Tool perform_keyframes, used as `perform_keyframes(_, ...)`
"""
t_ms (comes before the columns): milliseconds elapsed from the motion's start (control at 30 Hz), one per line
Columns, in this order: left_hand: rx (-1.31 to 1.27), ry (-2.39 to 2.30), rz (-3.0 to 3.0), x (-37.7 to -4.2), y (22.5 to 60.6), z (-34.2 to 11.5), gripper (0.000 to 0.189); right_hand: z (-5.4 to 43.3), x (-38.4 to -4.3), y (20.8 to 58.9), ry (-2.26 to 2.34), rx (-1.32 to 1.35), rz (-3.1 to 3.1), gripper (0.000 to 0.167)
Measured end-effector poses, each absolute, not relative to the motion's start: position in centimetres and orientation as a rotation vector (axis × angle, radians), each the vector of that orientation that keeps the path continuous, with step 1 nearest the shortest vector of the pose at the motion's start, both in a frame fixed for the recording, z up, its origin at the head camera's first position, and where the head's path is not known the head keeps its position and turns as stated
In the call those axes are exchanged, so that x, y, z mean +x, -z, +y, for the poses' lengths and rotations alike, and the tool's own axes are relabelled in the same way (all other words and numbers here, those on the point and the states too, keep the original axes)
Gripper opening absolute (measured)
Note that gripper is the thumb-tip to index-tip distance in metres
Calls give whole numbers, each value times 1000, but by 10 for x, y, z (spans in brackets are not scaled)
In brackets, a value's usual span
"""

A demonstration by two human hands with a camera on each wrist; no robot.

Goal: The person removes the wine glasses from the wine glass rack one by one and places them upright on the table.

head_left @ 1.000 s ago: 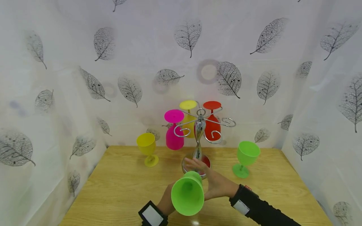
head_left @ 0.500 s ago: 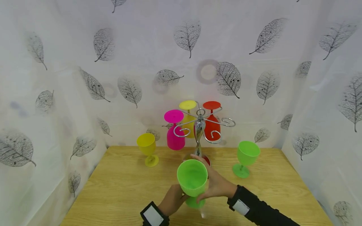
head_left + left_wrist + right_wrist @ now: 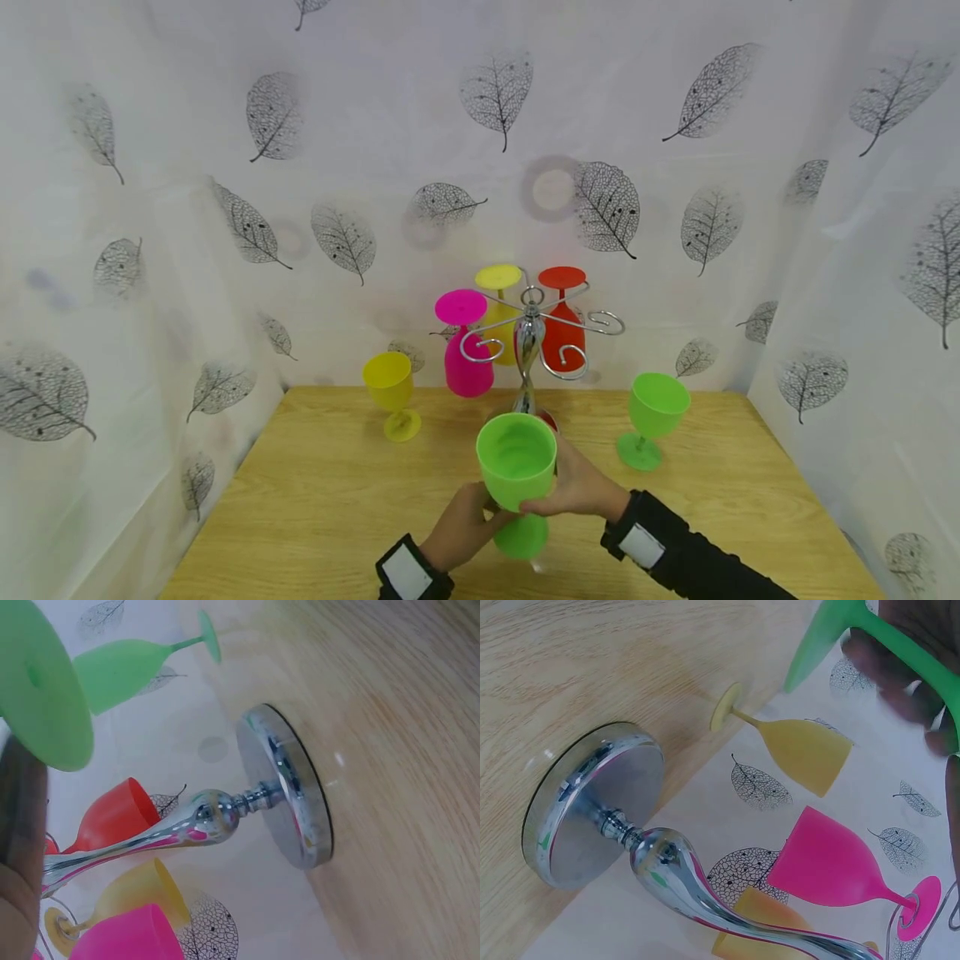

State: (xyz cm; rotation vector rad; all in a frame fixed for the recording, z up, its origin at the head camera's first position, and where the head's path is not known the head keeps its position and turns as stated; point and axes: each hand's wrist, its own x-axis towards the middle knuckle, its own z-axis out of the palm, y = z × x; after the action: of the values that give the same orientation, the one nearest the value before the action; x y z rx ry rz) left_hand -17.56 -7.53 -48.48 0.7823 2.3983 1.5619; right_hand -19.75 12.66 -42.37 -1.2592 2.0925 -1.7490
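- The bright green plastic-looking cup with a thin stem and round foot (image 3: 517, 458) is low in the middle of the head view. It is up off the light wooden counter (image 3: 300, 500), right way up but leaning, so we can see inside.
- The left hand (image 3: 463, 523) pinches the stem with its fingers. The right hand (image 3: 579, 485) has its fingers curled round the bowl, thumb in front. The tips at the back are hidden.
- The step now looks like holding this cup steady with two hands. I think the next move needs a firm grip and care, because the shiny silver metal stand with curly arms (image 3: 529, 337) is just behind it.
- On the stand, upside down, are a hot pink cup (image 3: 468, 367), a yellow cup (image 3: 499, 329) and a red cup (image 3: 563, 337). Another yellow cup (image 3: 388, 383) stands to the left, and another green cup (image 3: 657, 406) to the right.
- The left wrist view shows the stand's whole round base (image 3: 289, 787); in the head view, it is mostly hidden.
- The right wrist view shows the pink cup's foot in a wire loop, but no red cup.
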Motion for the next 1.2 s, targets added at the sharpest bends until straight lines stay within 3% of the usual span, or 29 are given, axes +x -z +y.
perform_keyframes(200, 745, -1945, 2220, -173, 469, -76, 91, 126, -199, 427, 1775, -1241, 2071, 84)
perform_keyframes(333, 732, -2111, 2024, -171, 452, -75, 101, 125, -199, 432, 1769, -1256, 2073, 81)
perform_keyframes(500, 728, -2118, 1949, -168, 438, -71, 102, 123, -199, 435, 1773, -1252, 2118, 83)
perform_keyframes(800, 624, -2093, 2064, -168, 435, -65, 89, 123, -198, 437, 1736, -1200, 2203, 88)
perform_keyframes(1200, 546, -2088, 2091, -167, 440, -63, 83, 123, -200, 440, 1695, -1197, 2165, 115)
